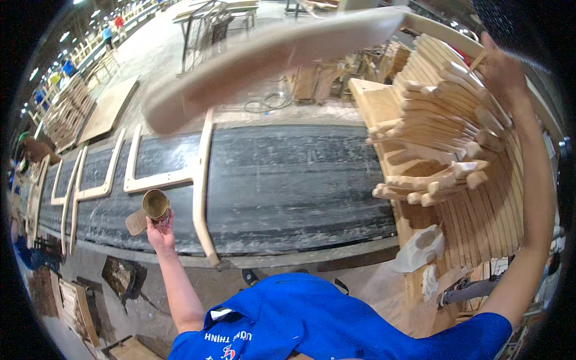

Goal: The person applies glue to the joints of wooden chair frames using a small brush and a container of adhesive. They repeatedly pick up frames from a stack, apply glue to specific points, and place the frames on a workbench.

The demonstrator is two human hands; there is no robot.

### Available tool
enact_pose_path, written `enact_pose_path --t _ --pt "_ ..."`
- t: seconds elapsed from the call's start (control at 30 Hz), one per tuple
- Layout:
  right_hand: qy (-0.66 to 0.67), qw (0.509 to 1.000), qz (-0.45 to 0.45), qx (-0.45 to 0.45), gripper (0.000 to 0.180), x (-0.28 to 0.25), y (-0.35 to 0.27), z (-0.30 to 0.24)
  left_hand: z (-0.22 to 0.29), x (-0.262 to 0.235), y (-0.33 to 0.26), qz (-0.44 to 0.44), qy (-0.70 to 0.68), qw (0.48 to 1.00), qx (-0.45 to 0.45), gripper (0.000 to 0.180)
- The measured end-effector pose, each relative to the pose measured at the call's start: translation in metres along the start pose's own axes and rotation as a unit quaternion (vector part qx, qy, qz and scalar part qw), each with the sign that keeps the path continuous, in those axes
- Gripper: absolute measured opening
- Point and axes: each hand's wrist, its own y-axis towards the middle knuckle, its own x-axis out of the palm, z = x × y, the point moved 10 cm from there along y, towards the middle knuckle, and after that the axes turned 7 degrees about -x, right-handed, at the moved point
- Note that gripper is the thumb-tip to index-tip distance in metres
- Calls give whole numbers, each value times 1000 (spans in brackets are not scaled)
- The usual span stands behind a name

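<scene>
My left hand [161, 234] is closed round a small round brass-coloured cup [156, 205], its mouth facing up, above the black belt [300, 180]. A flat brown piece with a rounded end [135, 223] shows beside the cup; I cannot tell whether I hold it too. Raised at the upper right, my right hand [503, 73] grips a long angled wooden frame piece [276, 63]. Blurred by motion, its broad arm reaches leftward over the belt. Below it, a pale wooden frame [203, 186] lies on the belt.
Many shaped wooden parts [480, 210] are stacked to my right, with a white plastic container [422, 247] by them. More wooden frames [96, 191] lie along the belt at left. Boards [110, 111] and stacked wood stand beyond. People [107, 36] are in the far left background.
</scene>
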Motion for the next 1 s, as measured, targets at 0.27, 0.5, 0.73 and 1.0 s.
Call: enact_pose_path --t 0.27,0.5,0.73,1.0 --pt "119 975 4 -188 18 -14 109 -308 111 -125 -28 108 32 990 89 36" --pt "208 944 134 -217 12 41 52 -506 123 -153 -45 115 61 986 107 33" --pt "373 892 -16 -255 20 103 -41 -582 73 -129 -70 164 116 975 93 30" --pt "778 621 51 -81 23 44 -32 -465 -64 -3 -63 63 257 962 68 25"
